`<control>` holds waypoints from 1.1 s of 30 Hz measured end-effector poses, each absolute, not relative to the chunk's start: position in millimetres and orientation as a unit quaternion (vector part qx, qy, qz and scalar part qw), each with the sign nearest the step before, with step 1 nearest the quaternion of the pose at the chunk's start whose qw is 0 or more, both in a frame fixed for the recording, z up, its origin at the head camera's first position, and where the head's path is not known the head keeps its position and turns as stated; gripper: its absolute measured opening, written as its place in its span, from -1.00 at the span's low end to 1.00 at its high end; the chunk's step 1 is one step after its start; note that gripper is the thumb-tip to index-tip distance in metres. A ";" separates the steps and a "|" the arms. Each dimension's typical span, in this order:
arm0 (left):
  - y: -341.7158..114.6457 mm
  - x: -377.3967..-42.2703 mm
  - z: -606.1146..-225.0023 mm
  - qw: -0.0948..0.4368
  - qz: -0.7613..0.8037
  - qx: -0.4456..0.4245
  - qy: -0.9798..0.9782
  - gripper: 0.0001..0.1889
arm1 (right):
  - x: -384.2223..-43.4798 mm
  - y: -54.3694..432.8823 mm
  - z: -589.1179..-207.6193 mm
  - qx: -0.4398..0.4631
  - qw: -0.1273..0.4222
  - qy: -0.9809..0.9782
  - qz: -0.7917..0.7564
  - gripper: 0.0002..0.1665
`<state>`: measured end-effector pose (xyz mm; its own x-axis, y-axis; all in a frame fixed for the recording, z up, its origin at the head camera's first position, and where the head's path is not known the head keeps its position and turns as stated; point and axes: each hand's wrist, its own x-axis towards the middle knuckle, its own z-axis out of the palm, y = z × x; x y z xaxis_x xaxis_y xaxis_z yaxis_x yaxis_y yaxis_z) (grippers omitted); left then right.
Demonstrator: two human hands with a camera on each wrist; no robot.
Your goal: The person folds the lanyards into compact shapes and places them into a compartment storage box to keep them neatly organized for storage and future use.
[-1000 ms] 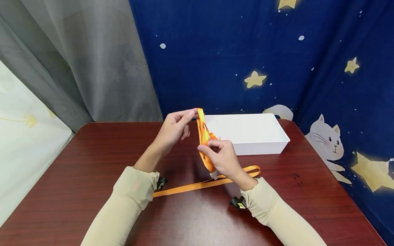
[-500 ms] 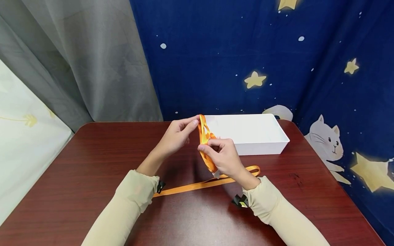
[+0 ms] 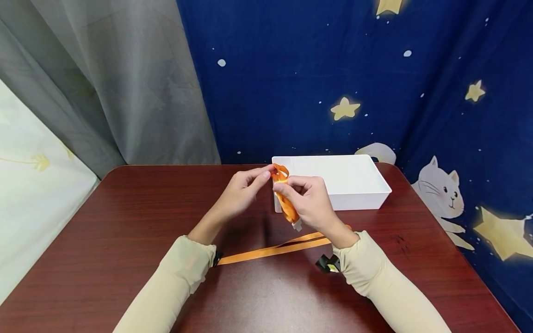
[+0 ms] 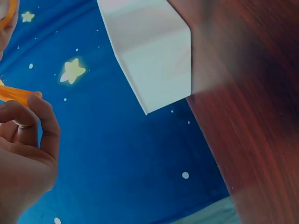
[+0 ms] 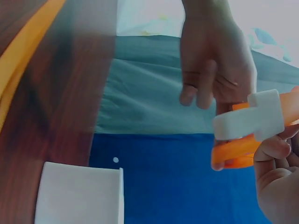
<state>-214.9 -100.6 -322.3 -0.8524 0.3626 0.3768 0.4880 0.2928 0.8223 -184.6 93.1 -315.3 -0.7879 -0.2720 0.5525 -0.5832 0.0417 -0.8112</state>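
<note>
Above the table, a bundled orange lanyard [image 3: 287, 206] is held between both hands. My right hand [image 3: 313, 200] pinches its middle between thumb and fingers. A white plastic clip [image 5: 268, 114] sticks out at the lower end of the bundle. At the upper end, my left hand [image 3: 238, 196] has its index fingertip at the loop, the thumb close beside it. The right wrist view shows the orange loops around that index finger. On the table below lies a flat orange strap [image 3: 258, 253], its right end partly hidden by the right wrist.
A white rectangular box [image 3: 354, 201] stands at the back of the dark red wooden table [image 3: 158, 199], just behind the hands. Grey and blue star-patterned curtains [image 3: 283, 78] hang behind the table edge.
The bundle has become shorter between the hands as its upper loop came down. My right hand has moved up slightly, and the left hand has lowered and come closer to it.
</note>
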 end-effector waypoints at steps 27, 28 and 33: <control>-83.5 -191.7 -342.5 0.037 -0.539 -0.284 -0.792 -0.59 | -205.8 95.9 -302.8 0.256 0.209 -0.682 0.652 -0.87; -82.6 -190.8 -343.1 0.042 -0.538 -0.288 -0.791 -0.59 | -206.3 95.3 -303.1 0.252 0.215 -0.681 0.652 -0.87; -77.2 -186.9 -345.4 0.046 -0.544 -0.300 -0.782 -0.62 | -210.2 92.5 -305.7 0.236 0.237 -0.683 0.650 -0.87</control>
